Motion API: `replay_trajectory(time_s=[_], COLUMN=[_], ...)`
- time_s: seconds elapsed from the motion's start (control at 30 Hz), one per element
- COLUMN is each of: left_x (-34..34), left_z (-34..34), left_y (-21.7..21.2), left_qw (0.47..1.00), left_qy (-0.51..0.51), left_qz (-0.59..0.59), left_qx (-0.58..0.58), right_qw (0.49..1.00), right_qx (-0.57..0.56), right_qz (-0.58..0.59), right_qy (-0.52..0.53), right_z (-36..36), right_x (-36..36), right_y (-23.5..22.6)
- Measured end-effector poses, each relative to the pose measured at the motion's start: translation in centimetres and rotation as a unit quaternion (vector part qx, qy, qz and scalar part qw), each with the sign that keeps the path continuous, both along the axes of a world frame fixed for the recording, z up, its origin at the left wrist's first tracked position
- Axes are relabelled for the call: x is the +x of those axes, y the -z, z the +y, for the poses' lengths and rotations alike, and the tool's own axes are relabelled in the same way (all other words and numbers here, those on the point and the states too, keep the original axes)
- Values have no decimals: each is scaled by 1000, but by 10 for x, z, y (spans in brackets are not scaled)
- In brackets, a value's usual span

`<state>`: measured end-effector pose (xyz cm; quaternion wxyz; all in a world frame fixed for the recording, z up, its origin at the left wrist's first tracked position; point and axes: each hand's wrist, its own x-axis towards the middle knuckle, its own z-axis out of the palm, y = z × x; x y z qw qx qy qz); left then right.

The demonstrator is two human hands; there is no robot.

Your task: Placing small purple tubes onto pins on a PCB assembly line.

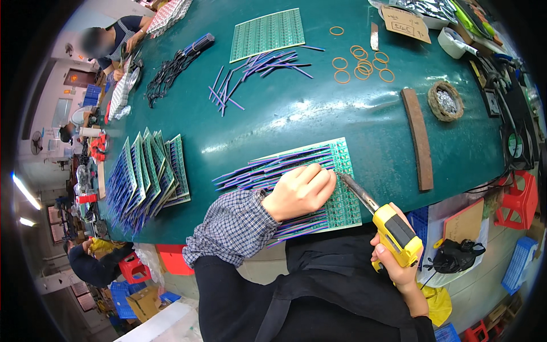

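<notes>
A green circuit board panel (347, 196) lies on the table in front of me, with rows of thin blue-purple wires (245, 174) reaching left from it. My left hand (302, 191) rests over the panel, its fingers closed near the ends of the wire rows. What those fingertips pinch is hidden. In my right hand (396, 259) is a yellow soldering gun (396, 231), gripped by its handle. Its metal tip points up and left, touching or very near the board beside my left fingertips.
Left stands a stack of wired panels (151, 171). Farther back are loose wires (256, 65), a bare panel (268, 34), a black cable bundle (176, 68) and orange rubber bands (363, 69). A wooden bar (417, 139) and a round holder (445, 101) lie right. A person works far left.
</notes>
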<state>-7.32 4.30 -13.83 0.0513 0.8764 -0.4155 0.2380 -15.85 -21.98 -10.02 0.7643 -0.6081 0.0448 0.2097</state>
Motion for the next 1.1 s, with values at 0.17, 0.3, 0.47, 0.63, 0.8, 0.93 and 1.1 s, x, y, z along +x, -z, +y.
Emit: replay_trajectory(time_s=[0.17, 0.3, 0.47, 0.63, 0.8, 0.93, 1.1], left_x=[-2, -3, -2, -2, -2, -3, -3], left_z=[-1, -1, -1, -1, -1, -1, -1], left_y=[-3, -5, -4, -5, -4, -5, -6], left_qw=[1000, 999, 1000, 1000, 1000, 1000, 999], left_qy=[-6, -8, 0, 3, 2, -4, -10], left_qz=[26, 34, 27, 25, 22, 26, 28], left_qx=[5, 11, 7, 9, 8, 11, 16], right_qw=[999, 1000, 999, 999, 1000, 1000, 998], right_qx=[5, 8, -34, -2, -11, -18, 24], right_qz=[-9, -9, -17, -33, -26, -22, 6], right_qy=[38, 27, -13, 26, -5, 2, 52], right_z=[3, 2, 0, 1, -1, -1, -3], right_x=[-3, 0, 2, -3, 0, -2, -5], right_y=[1, 1, -2, 3, -1, 0, 4])
